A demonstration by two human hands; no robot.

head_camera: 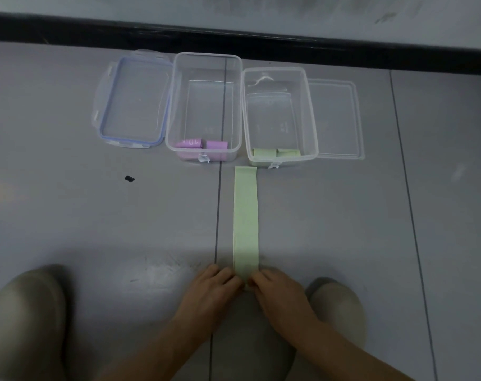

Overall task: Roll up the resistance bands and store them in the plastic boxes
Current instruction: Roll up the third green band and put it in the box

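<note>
At twelve o'clock, clear plastic boxes (pixel 171 111) hold purple rolls (pixel 191 144) and green rolls (pixel 275 153). The left hand (pixel 211 287) and right hand (pixel 279 291) pinch the flat green band (pixel 246 215), barely rolled.

bare floor (pixel 330 215) flanks the green band (pixel 245 215); boxes (pixel 206 105) block beyond

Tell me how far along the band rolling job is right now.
Done: two purple rolls sit in the left box and two green rolls in the right box. In hand: the left hand and right hand pinch the near end of a green band, almost all of it lying flat. Left: roll it and box it. The blue-rimmed lid and clear lid lie off.
</note>
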